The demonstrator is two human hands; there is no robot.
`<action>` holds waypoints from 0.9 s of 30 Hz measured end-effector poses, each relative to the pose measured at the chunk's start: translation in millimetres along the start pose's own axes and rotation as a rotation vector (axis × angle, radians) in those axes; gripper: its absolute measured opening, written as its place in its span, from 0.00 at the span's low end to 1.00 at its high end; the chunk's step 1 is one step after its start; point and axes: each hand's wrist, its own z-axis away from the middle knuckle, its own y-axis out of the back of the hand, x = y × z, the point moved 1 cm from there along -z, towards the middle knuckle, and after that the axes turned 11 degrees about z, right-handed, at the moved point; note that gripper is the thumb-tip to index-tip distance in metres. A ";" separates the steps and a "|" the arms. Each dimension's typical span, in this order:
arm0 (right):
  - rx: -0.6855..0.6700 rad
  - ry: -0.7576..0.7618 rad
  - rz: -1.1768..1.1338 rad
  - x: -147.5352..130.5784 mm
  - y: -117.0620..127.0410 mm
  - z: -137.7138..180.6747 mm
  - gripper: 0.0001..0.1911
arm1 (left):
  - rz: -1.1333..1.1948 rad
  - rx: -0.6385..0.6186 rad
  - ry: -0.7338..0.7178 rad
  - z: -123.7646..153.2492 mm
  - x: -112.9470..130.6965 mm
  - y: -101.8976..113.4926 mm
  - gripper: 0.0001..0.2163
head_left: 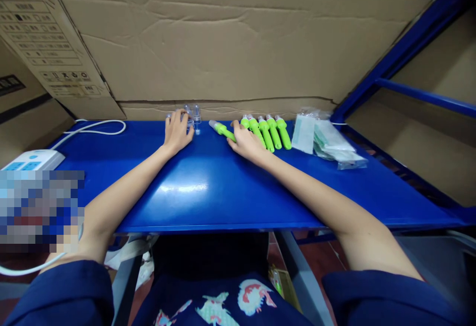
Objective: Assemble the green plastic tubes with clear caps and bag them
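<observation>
My right hand (248, 142) is closed round the handle end of a bright green stick with a clear tip (220, 129), which points up and left. Just right of that hand, several like green sticks (273, 130) lie side by side, partly covered by my fingers. At the back of the blue table, my left hand (177, 132) reaches among small clear plastic caps (197, 113). Its fingers curl over them, and a clear cap (191, 123) shows between the fingers and thumb. Other caps there are partly hidden behind the fingers.
Clear plastic bags with pale green-white packets (329, 140) lie right of the sticks. A white power strip (35, 160) with a white cable (100, 127) is at the left. Cardboard (238, 58) walls the back of the blue table (223, 192); a blue frame bar (424, 99) stands at right.
</observation>
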 end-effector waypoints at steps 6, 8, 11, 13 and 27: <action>-0.001 0.068 -0.017 -7.4 -5.0 3.5 0.29 | 0.031 -0.084 -0.029 1.5 -0.7 0.0 0.27; -0.008 0.091 -0.014 -11.3 -5.2 5.5 0.29 | 0.041 -0.089 -0.037 1.6 -1.1 -0.4 0.28; -0.009 0.136 -0.028 -16.8 -4.7 8.8 0.29 | 0.059 -0.062 -0.039 0.9 -1.5 -0.8 0.27; -0.001 0.159 -0.052 -19.6 -5.4 10.4 0.27 | 0.066 -0.047 -0.038 0.3 -1.4 -0.8 0.26; -0.162 0.462 -0.322 -15.4 -12.1 3.9 0.38 | 0.052 -0.012 -0.062 -1.0 0.0 -0.1 0.22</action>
